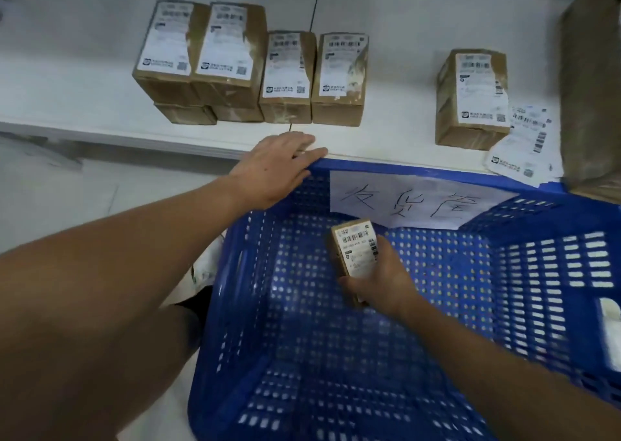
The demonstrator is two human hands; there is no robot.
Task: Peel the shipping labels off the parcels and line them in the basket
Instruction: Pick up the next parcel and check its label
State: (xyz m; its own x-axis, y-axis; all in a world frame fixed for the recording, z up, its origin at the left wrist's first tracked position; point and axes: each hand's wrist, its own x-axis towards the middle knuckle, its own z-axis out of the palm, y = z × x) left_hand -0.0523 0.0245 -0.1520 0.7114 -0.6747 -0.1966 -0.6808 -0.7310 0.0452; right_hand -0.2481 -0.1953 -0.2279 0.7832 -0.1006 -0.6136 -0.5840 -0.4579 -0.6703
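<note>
Blue basket (255, 306) nearest, below both hands. Right hand (379, 282) grips small parcel (356, 256) low inside, likely setting it down. Left hand (275, 168) flat, fingers straight on far rim, probably steadying. Labelled parcels (285, 74) on bench (396, 71) beyond left hand; peeled labels (524, 148) beyond right hand.

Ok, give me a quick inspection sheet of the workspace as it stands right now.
Surface: white table; the blue basket sits against its near edge.
Job's things: a group of labelled parcels at the back left, two of them stacked on others; a lone parcel to the right; one small parcel held inside the basket.
Clutter: loose peeled labels beside the lone parcel; paper sign on the basket's far wall.
Grippers: left hand rests flat on the basket rim; right hand grips the small parcel.
Cables: nothing seen.
Surroundings: large cardboard box at the right edge.
</note>
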